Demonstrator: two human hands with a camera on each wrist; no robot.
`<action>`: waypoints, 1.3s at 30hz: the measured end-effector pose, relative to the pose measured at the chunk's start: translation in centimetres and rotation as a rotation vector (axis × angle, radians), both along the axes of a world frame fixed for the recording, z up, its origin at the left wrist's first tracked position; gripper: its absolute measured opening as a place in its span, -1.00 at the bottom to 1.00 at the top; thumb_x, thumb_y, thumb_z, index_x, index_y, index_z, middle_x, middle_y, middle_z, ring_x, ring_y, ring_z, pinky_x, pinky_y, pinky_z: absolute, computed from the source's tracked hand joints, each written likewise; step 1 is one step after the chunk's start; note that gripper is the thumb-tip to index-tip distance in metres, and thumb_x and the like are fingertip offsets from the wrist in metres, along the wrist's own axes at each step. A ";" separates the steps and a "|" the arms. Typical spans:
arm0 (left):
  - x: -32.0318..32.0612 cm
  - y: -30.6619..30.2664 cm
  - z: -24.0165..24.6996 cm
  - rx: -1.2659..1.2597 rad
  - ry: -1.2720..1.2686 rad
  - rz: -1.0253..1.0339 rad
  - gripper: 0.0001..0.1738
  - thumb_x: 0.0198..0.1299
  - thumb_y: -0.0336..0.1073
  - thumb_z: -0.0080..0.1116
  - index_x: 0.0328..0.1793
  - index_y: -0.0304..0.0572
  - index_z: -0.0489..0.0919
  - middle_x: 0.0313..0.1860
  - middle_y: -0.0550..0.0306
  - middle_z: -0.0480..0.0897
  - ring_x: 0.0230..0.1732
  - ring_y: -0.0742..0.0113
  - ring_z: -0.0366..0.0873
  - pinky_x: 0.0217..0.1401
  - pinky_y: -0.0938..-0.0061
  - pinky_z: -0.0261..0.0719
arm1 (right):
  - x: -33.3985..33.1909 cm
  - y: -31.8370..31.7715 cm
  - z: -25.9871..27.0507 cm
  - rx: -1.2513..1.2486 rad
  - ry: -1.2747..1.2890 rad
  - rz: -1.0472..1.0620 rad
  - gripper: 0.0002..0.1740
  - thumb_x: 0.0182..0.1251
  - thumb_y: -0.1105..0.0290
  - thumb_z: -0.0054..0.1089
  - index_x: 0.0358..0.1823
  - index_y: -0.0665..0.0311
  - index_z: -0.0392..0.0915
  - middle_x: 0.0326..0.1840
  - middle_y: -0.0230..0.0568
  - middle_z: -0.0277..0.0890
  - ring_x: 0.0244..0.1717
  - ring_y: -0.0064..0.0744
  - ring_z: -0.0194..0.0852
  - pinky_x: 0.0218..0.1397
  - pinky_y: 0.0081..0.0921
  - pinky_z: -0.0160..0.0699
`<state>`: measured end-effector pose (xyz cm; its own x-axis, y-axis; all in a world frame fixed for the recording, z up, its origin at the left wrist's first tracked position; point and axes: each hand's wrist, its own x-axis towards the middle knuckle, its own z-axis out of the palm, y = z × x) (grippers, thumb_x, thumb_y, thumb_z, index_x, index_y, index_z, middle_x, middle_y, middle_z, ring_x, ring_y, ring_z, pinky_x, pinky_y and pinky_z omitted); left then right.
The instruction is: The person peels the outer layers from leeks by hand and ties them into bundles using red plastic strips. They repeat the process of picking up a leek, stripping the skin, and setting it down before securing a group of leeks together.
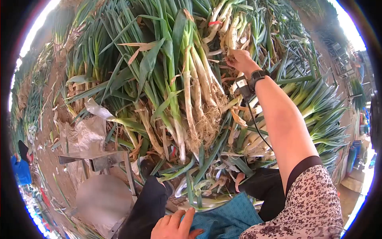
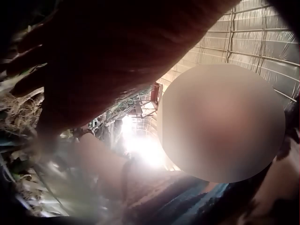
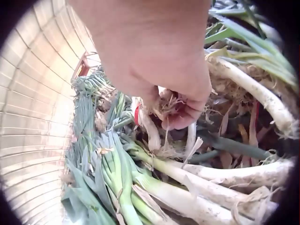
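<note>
The right hand (image 1: 241, 61) reaches to the upper right of the onion pile; in the right wrist view this hand (image 3: 164, 79) has its fingers curled round the rooty end of a stalk (image 3: 166, 103). Beside it, a red band (image 3: 137, 114) circles some stalks. Low in the head view, the left hand (image 1: 175, 227) rests near the teal cloth (image 1: 227, 213) over the lap, fingers loosely bent, holding nothing visible. Long green onions with white stems and tangled roots (image 1: 209, 121) lie in front of the body.
More onions (image 1: 322, 107) are heaped at the right. A metal frame (image 1: 107, 159) stands at the lower left beside pale sacking (image 1: 85, 133). Loose leaves and peelings cover the ground by the legs. In the right wrist view, a translucent ribbed wall (image 3: 35, 117) rises.
</note>
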<state>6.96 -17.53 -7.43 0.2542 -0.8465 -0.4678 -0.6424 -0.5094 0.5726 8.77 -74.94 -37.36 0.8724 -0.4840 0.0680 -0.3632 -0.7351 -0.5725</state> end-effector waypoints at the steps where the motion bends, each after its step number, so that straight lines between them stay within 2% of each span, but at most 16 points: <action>1: -0.1 -0.1 0.1 -0.003 0.002 0.002 -0.38 0.01 -0.32 0.28 0.25 -0.22 0.41 0.05 -0.09 0.54 -0.02 -0.07 0.48 0.01 0.18 0.48 | -0.7 2.7 3.4 0.606 -0.144 -0.362 -0.82 0.32 0.50 0.10 -0.16 0.45 0.36 -0.33 -0.13 0.46 -0.39 -0.26 0.59 -0.35 -0.54 0.71; 2: -0.2 -0.1 0.3 0.000 -0.018 -0.001 -0.40 0.03 -0.31 0.28 0.25 -0.22 0.42 0.04 -0.10 0.54 -0.02 -0.09 0.48 0.01 0.17 0.48 | 0.3 7.2 7.7 1.210 -0.294 -0.722 -0.87 0.32 0.53 0.08 -0.22 0.47 0.37 -0.38 -0.10 0.46 -0.44 -0.29 0.59 -0.43 -0.56 0.69; 4: -0.5 0.0 0.7 -0.007 -0.045 -0.005 -0.41 0.04 -0.29 0.27 0.25 -0.21 0.42 0.03 -0.10 0.54 -0.03 -0.10 0.48 0.01 0.17 0.48 | -2.6 10.1 9.5 1.167 -0.193 -0.708 -0.87 0.32 0.55 0.06 -0.34 0.53 0.43 -0.47 -0.05 0.47 -0.62 -0.32 0.53 -0.61 -0.56 0.60; 6: -0.9 0.2 0.4 -0.014 -0.062 0.006 -0.43 0.07 -0.26 0.25 0.25 -0.19 0.42 0.00 -0.14 0.55 -0.02 -0.12 0.48 0.01 0.17 0.48 | -7.5 12.4 9.4 1.341 -0.007 -0.534 -0.93 0.23 0.54 0.15 -0.35 0.42 0.50 -0.57 -0.10 0.50 -0.64 -0.31 0.53 -0.63 -0.42 0.60; 9: -1.0 0.5 -0.3 -0.069 -0.077 -0.003 -0.45 0.10 -0.17 0.24 0.21 -0.17 0.45 -0.07 -0.13 0.58 -0.08 -0.10 0.52 -0.04 0.16 0.51 | -13.6 19.2 14.1 1.545 0.162 -0.564 -0.89 0.11 0.47 0.13 -0.47 0.28 0.38 -0.66 -0.27 0.36 -0.72 -0.34 0.42 -0.68 -0.36 0.48; 12: -1.0 1.1 -0.6 -0.073 -0.120 0.038 -0.43 0.05 -0.12 0.30 0.16 -0.25 0.48 -0.12 -0.15 0.60 -0.10 -0.11 0.54 -0.06 0.18 0.53 | -17.7 25.2 19.6 1.344 0.146 -0.693 -0.87 0.10 0.41 0.15 -0.42 0.30 0.42 -0.65 -0.27 0.36 -0.75 -0.38 0.32 -0.73 -0.38 0.30; 14: -0.8 1.4 -0.6 -0.132 -0.104 0.140 -0.46 0.05 -0.22 0.33 0.16 -0.26 0.49 -0.09 -0.17 0.61 -0.10 -0.13 0.56 -0.02 0.18 0.55 | -20.9 26.4 20.2 1.566 0.174 -0.665 -0.88 0.07 0.38 0.18 -0.42 0.23 0.45 -0.61 -0.30 0.42 -0.71 -0.42 0.37 -0.69 -0.46 0.46; 15: -0.4 2.0 -1.1 -0.189 -0.160 0.140 -0.46 0.04 -0.26 0.34 0.17 -0.26 0.50 -0.09 -0.19 0.62 -0.12 -0.15 0.58 -0.02 0.21 0.55 | -22.0 27.8 20.9 1.435 0.153 -0.669 -0.86 0.07 0.36 0.18 -0.40 0.23 0.45 -0.59 -0.27 0.45 -0.70 -0.42 0.40 -0.71 -0.50 0.45; 17: 0.4 3.2 -2.0 -0.189 -0.133 0.233 -0.44 0.06 -0.26 0.35 0.20 -0.28 0.49 -0.15 -0.17 0.64 -0.23 -0.03 0.60 -0.06 0.30 0.56 | -23.5 30.8 21.7 1.488 0.086 -0.676 -0.85 0.08 0.40 0.16 -0.35 0.28 0.43 -0.55 -0.21 0.48 -0.70 -0.38 0.43 -0.71 -0.46 0.46; 25: 0.5 3.8 -2.1 -0.022 -0.116 0.308 -0.44 0.11 -0.24 0.33 0.24 -0.20 0.48 -0.19 -0.10 0.66 -0.30 0.10 0.57 -0.13 0.32 0.54 | -23.5 30.6 22.1 1.470 0.005 -0.629 -0.83 0.14 0.42 0.16 -0.29 0.32 0.43 -0.51 -0.23 0.46 -0.72 -0.46 0.41 -0.72 -0.55 0.47; 28: 0.5 3.2 -2.1 -0.003 -0.085 0.316 -0.46 0.13 -0.19 0.29 0.18 -0.35 0.47 -0.17 -0.16 0.65 -0.10 -0.09 0.59 -0.06 0.21 0.51 | -22.0 31.0 22.9 1.420 -0.009 -0.604 -0.83 0.14 0.41 0.19 -0.29 0.33 0.46 -0.50 -0.28 0.48 -0.67 -0.53 0.43 -0.72 -0.59 0.46; 31: 0.7 3.2 -2.7 -0.011 -0.107 0.323 -0.44 0.10 -0.24 0.33 0.24 -0.19 0.49 -0.17 -0.09 0.66 -0.25 0.11 0.57 -0.09 0.31 0.54 | -21.5 31.0 23.1 1.385 0.040 -0.581 -0.82 0.12 0.44 0.20 -0.28 0.36 0.46 -0.49 -0.28 0.48 -0.63 -0.52 0.45 -0.69 -0.56 0.44; 34: 1.1 1.5 -3.5 -0.029 -0.195 0.287 -0.46 0.13 -0.23 0.29 0.18 -0.37 0.47 -0.05 -0.19 0.62 -0.07 -0.09 0.59 -0.04 0.22 0.53 | -21.3 31.0 22.4 1.236 0.101 -0.553 -0.74 0.02 0.39 0.20 -0.29 0.38 0.44 -0.52 -0.27 0.45 -0.63 -0.53 0.42 -0.66 -0.55 0.51; 35: 1.5 0.5 -4.7 -0.164 -0.133 0.299 -0.47 0.15 -0.23 0.29 0.20 -0.32 0.48 -0.08 -0.11 0.64 -0.13 0.07 0.59 -0.06 0.31 0.54 | -21.2 31.5 22.3 1.170 0.132 -0.568 -0.78 -0.04 0.38 0.23 -0.40 0.36 0.47 -0.54 -0.30 0.42 -0.63 -0.57 0.37 -0.68 -0.57 0.38; 36: 1.9 -1.0 -5.9 -0.307 -0.071 0.303 -0.48 0.17 -0.23 0.30 0.23 -0.28 0.48 -0.12 -0.03 0.66 -0.19 0.23 0.59 -0.08 0.40 0.55 | -21.9 31.6 20.4 0.850 0.187 -0.512 -0.81 -0.07 0.35 0.25 -0.53 0.32 0.47 -0.55 -0.34 0.40 -0.63 -0.57 0.30 -0.65 -0.54 0.25; 39: 2.2 -7.8 -9.6 -0.387 0.734 0.598 -0.39 0.20 -0.15 0.28 0.29 -0.34 0.41 -0.03 -0.05 0.63 -0.09 0.19 0.59 0.06 0.38 0.54 | -22.9 35.3 21.6 1.055 0.015 -0.504 -0.85 0.01 0.36 0.22 -0.55 0.26 0.48 -0.65 -0.41 0.39 -0.67 -0.58 0.27 -0.65 -0.54 0.19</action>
